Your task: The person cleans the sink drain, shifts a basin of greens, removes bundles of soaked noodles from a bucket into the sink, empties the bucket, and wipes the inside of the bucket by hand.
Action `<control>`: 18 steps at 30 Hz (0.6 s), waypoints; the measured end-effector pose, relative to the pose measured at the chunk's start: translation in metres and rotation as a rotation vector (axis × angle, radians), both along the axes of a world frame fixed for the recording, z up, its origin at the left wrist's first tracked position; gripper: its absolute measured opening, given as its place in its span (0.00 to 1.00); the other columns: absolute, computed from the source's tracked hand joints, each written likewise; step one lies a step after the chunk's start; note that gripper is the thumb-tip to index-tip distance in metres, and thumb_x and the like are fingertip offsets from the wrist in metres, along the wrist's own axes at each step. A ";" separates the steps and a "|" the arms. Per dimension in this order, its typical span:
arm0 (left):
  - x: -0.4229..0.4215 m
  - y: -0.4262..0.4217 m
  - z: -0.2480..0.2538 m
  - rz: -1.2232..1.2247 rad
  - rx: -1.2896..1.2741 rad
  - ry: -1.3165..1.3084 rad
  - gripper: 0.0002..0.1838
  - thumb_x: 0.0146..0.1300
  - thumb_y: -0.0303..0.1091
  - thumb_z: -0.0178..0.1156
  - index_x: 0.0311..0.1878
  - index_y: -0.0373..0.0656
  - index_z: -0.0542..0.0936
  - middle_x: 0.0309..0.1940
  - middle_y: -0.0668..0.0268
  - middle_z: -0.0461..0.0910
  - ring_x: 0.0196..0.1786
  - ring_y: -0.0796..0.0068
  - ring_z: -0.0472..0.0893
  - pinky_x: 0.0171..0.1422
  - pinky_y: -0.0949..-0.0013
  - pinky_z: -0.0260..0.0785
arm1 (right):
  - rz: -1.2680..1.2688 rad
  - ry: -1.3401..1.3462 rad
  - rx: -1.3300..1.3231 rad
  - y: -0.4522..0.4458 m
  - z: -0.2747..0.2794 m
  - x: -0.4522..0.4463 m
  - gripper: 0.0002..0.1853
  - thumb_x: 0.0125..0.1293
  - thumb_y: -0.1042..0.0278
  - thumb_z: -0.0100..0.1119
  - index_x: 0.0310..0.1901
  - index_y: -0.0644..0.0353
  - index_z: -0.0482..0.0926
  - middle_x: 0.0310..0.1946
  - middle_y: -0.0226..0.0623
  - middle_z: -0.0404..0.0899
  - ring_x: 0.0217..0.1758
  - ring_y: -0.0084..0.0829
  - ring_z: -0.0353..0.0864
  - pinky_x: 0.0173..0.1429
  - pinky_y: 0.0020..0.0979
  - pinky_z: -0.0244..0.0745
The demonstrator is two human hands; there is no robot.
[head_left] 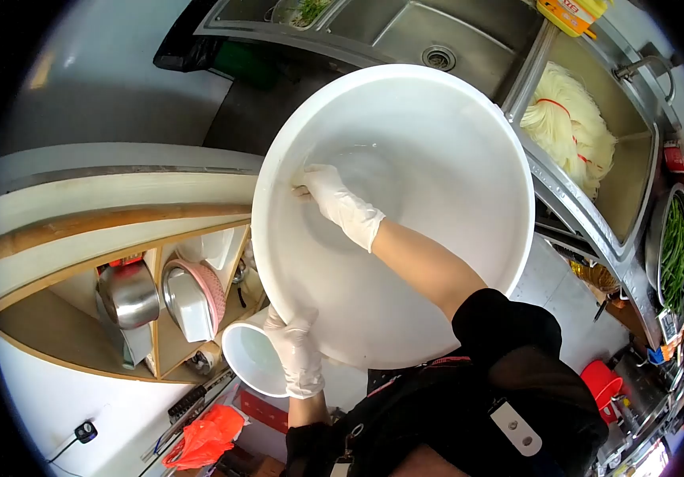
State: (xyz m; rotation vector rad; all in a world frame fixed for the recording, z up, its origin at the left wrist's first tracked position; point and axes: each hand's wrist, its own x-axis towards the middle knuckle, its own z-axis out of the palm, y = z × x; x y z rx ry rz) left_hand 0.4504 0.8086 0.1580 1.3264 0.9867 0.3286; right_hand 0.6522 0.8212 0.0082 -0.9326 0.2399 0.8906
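A large white plastic tub point(469, 238) fills the middle of the head view, its round opening facing me. My left hand point(298, 354), in a thin white glove, grips the tub's rim at the lower left with the fingers curled over the edge. My right hand point(330, 195), gloved the same way, reaches deep inside the tub, close to its left inner wall. Its fingers are curled closed, and what they hold, if anything, is hidden. A few small wet glints show on the tub's bottom.
A smaller white bucket point(254, 358) stands behind my left hand. Steel sinks point(405, 32) lie beyond the tub; the right basin holds bundled white noodles point(568, 127). A wooden shelf point(159, 310) with metal pots point(129, 294) is at left. Green vegetables point(676, 250) fill a pan at right.
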 end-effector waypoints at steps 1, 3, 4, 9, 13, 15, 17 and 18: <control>0.000 -0.002 -0.001 -0.007 0.029 0.010 0.19 0.44 0.18 0.53 0.44 0.32 0.74 0.36 0.63 0.78 0.36 0.75 0.76 0.45 0.75 0.68 | 0.009 0.001 0.001 0.001 -0.002 0.002 0.07 0.57 0.73 0.54 0.34 0.66 0.77 0.29 0.36 0.78 0.30 0.26 0.76 0.35 0.26 0.73; 0.003 -0.006 0.001 -0.014 0.034 0.005 0.19 0.44 0.18 0.53 0.45 0.32 0.74 0.36 0.63 0.78 0.36 0.75 0.76 0.45 0.75 0.68 | 0.014 0.002 0.018 -0.003 -0.002 0.005 0.06 0.57 0.74 0.53 0.34 0.66 0.77 0.30 0.36 0.78 0.30 0.26 0.77 0.35 0.26 0.73; 0.005 -0.007 0.004 -0.013 0.011 -0.010 0.18 0.45 0.17 0.54 0.44 0.33 0.75 0.35 0.64 0.78 0.36 0.76 0.76 0.44 0.76 0.67 | 0.012 0.002 0.035 -0.005 -0.002 0.005 0.06 0.57 0.74 0.53 0.34 0.66 0.77 0.30 0.36 0.78 0.30 0.26 0.77 0.36 0.26 0.73; 0.012 -0.011 0.003 -0.013 0.020 -0.017 0.17 0.45 0.17 0.56 0.43 0.33 0.75 0.35 0.64 0.78 0.35 0.76 0.75 0.44 0.75 0.67 | 0.019 0.029 0.172 -0.051 0.015 0.002 0.07 0.58 0.74 0.52 0.36 0.67 0.76 0.33 0.39 0.78 0.33 0.27 0.78 0.38 0.27 0.74; 0.010 -0.010 -0.001 -0.047 0.150 0.143 0.27 0.39 0.33 0.57 0.47 0.32 0.72 0.39 0.56 0.74 0.37 0.67 0.74 0.44 0.66 0.67 | 0.000 0.029 0.287 -0.124 0.026 0.003 0.07 0.60 0.73 0.52 0.37 0.68 0.75 0.35 0.42 0.78 0.35 0.30 0.79 0.41 0.28 0.75; 0.014 -0.011 -0.001 -0.037 0.108 0.167 0.31 0.38 0.34 0.58 0.50 0.31 0.71 0.42 0.54 0.72 0.39 0.63 0.73 0.46 0.62 0.68 | -0.086 0.000 0.340 -0.180 0.054 0.012 0.06 0.60 0.73 0.53 0.36 0.67 0.75 0.34 0.43 0.78 0.35 0.31 0.79 0.42 0.28 0.75; 0.018 -0.013 0.001 0.004 0.110 0.097 0.27 0.40 0.26 0.54 0.49 0.28 0.71 0.40 0.55 0.74 0.38 0.65 0.75 0.47 0.69 0.68 | -0.186 -0.057 0.406 -0.241 0.090 0.015 0.05 0.59 0.72 0.55 0.33 0.66 0.74 0.33 0.45 0.77 0.35 0.32 0.79 0.43 0.29 0.75; 0.019 -0.014 0.000 0.018 0.098 0.069 0.27 0.40 0.25 0.54 0.50 0.28 0.71 0.40 0.56 0.75 0.38 0.66 0.75 0.48 0.68 0.68 | -0.256 -0.237 0.250 -0.271 0.115 0.020 0.05 0.59 0.73 0.56 0.32 0.65 0.74 0.34 0.45 0.77 0.36 0.33 0.79 0.44 0.30 0.75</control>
